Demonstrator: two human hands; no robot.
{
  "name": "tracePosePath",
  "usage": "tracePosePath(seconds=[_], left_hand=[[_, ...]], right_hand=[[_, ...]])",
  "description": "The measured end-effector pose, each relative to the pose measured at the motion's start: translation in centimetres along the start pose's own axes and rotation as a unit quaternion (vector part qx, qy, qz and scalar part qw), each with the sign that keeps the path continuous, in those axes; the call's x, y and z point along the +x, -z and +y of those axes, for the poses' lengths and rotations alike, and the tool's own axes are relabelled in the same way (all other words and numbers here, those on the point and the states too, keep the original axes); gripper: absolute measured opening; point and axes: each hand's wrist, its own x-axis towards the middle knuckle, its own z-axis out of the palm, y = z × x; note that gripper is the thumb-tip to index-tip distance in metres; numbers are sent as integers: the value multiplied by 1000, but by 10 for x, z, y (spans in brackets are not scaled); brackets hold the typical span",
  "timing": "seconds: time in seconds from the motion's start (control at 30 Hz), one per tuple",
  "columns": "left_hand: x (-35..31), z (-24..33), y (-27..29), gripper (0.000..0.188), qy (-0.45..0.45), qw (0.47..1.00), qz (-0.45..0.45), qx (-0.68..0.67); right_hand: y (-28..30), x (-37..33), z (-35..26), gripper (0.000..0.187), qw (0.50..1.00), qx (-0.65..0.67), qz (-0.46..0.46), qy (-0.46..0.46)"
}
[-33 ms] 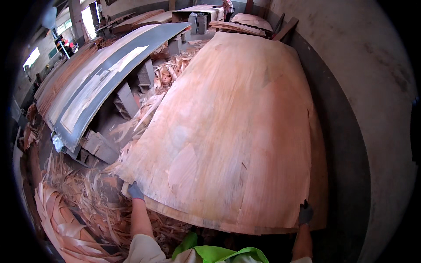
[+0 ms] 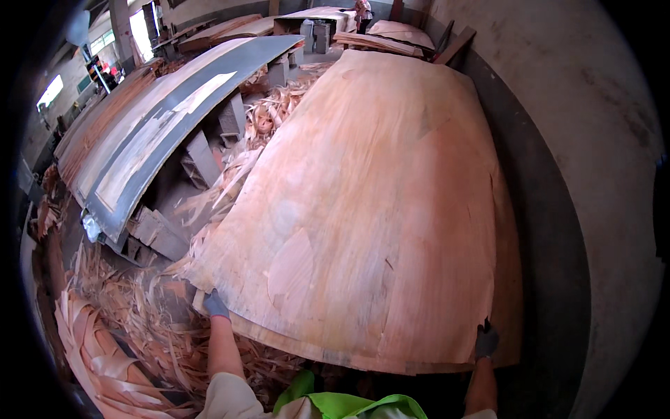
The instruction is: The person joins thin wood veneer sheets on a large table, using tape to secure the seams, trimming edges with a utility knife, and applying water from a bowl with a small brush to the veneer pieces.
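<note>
A broad, pale pinkish wood veneer sheet (image 2: 349, 209) lies on top of a stack of similar sheets and stretches away in front of me. At its near left corner, my left hand (image 2: 216, 305), in a grey glove, is closed on the edge. My right hand (image 2: 487, 341), in a dark grey glove, grips the sheet's near right edge, thumb side up. An oval patch (image 2: 292, 269) of lighter wood and a small dark split (image 2: 389, 264) mark the surface. Fingertips of both hands are partly hidden.
Torn veneer strips (image 2: 150, 328) heap on the floor at left and below the stack's near edge. Beyond them a long grey-topped panel (image 2: 146, 150) rests on concrete blocks (image 2: 202, 159). A wall (image 2: 558, 140) runs close along the right. Far back stands a person (image 2: 363, 15).
</note>
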Motion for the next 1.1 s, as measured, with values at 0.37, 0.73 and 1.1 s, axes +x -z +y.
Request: tracePosePath(seconds=[0.37, 0.73, 1.1], left_hand=[[-48, 5, 2, 41, 85, 989, 43, -117], [-17, -39, 18, 43, 48, 996, 64, -33], [42, -56, 91, 25, 172, 972, -2, -162]], right_hand=[[8, 13, 31, 32, 998, 9, -41, -42], [14, 39, -4, 35, 995, -29, -81, -45], [-33, 44, 115, 59, 933, -175, -312, 49]])
